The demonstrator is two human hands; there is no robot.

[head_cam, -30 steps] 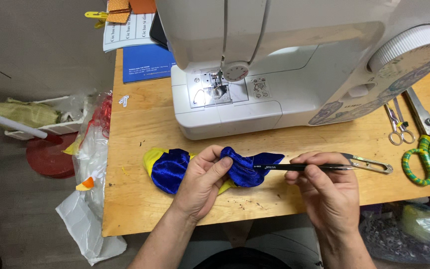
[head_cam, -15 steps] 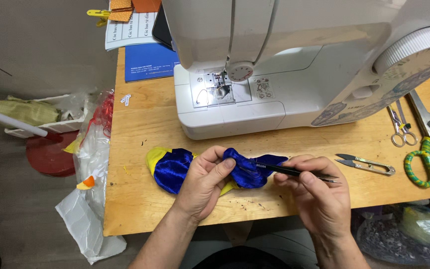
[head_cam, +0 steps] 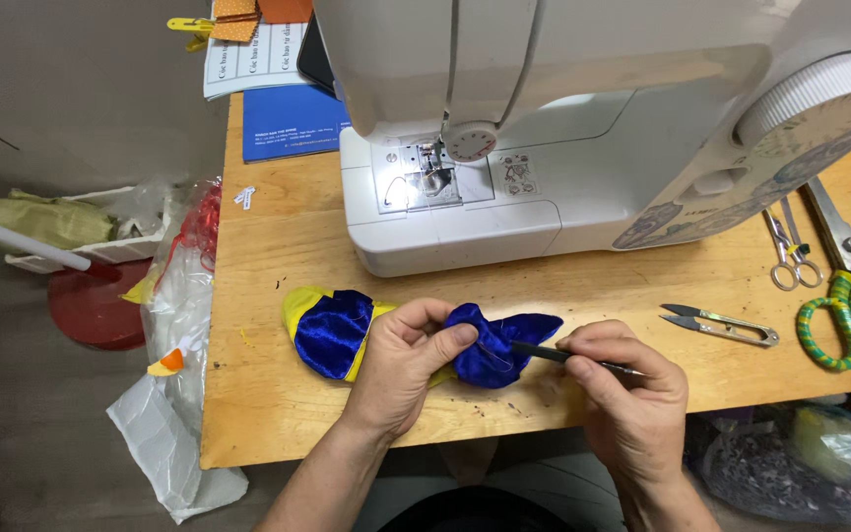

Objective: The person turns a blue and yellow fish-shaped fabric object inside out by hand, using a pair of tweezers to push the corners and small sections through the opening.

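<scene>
1. Fingers (head_cam: 455, 335) of the left hand (head_cam: 401, 369) pinch the blue and yellow fabric piece (head_cam: 416, 340), which lies on the tabletop (head_cam: 278, 246) in front of the sewing machine (head_cam: 583, 128).
2. Right hand (head_cam: 632, 394) grips a thin dark tool (head_cam: 563, 357), tip at the fabric's blue fold.
3. Progress: hand work is under way; nothing lies under the needle.
4. Containers: a white tray (head_cam: 81, 246) left of the tabletop holds yellowish cloth; clear plastic bags (head_cam: 179, 286) hang at the edge, contents unclear.
</scene>
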